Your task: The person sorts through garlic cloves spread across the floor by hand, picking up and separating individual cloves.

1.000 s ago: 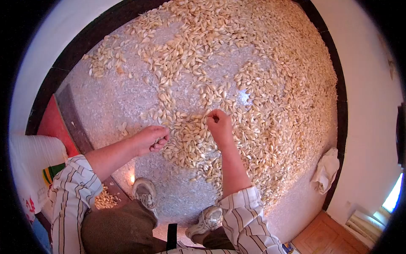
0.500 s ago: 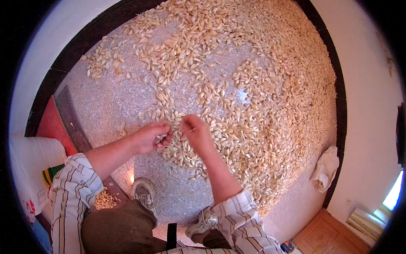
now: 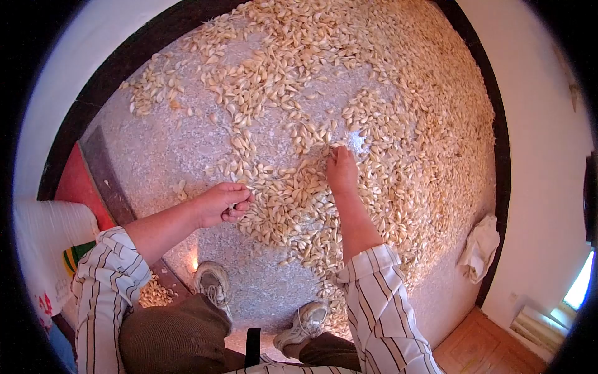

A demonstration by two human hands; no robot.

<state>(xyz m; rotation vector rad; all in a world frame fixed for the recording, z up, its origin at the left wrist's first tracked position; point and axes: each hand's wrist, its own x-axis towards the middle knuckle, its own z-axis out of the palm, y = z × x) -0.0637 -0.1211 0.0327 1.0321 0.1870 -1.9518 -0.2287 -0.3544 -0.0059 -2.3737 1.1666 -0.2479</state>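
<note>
Many pale garlic cloves (image 3: 293, 218) lie loose over the speckled floor. Just above the near left edge of this spread, my left hand (image 3: 225, 204) is closed with its fingers curled in, around garlic cloves that its fingers mostly hide. My right hand (image 3: 342, 173) reaches further out into the cloves. Its fingers are pinched together at the floor, with a pale clove at the tips, partly covered by the hand.
My shoes (image 3: 213, 287) stand at the near edge of the cloves. To the left are a white plastic sack (image 3: 53, 249) and a small pile of cloves (image 3: 156, 293). A crumpled pale cloth (image 3: 479, 248) lies by the right wall, and a dark skirting (image 3: 75, 124) borders the floor.
My right hand has moved away from my left hand, forward and to the right, down to the cloves. The left hand stays nearly in place, its fingers now more closed.
</note>
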